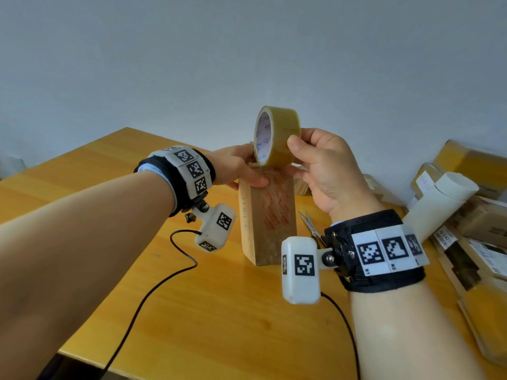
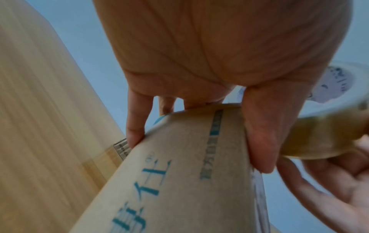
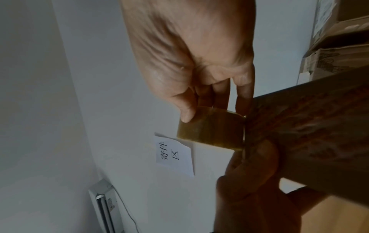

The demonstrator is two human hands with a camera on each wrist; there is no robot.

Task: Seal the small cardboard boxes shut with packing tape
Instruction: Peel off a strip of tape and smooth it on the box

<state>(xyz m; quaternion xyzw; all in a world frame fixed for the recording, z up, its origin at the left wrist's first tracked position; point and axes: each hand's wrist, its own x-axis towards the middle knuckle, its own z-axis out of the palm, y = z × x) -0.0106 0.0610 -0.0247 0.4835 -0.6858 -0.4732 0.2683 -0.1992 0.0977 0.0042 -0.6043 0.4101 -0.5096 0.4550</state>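
A small brown cardboard box [image 1: 270,218] stands on end on the yellow wooden table [image 1: 214,311], with red print under clear tape on its near face. My left hand [image 1: 241,171] grips its top end, thumb on the near face and fingers behind; the left wrist view shows the box [image 2: 179,173] with blue print. My right hand [image 1: 315,163] holds a roll of brownish packing tape [image 1: 277,135] upright just above the box top, thumb on its outer face. In the right wrist view the roll [image 3: 211,130] touches the box [image 3: 309,134] at its top edge.
Scissors [image 1: 311,226] lie on the table just right of the box. A heap of taped cardboard boxes [image 1: 472,215] and a white roll [image 1: 439,204] fill the right side. Black cables [image 1: 164,283] run across the table. A grey wall stands behind.
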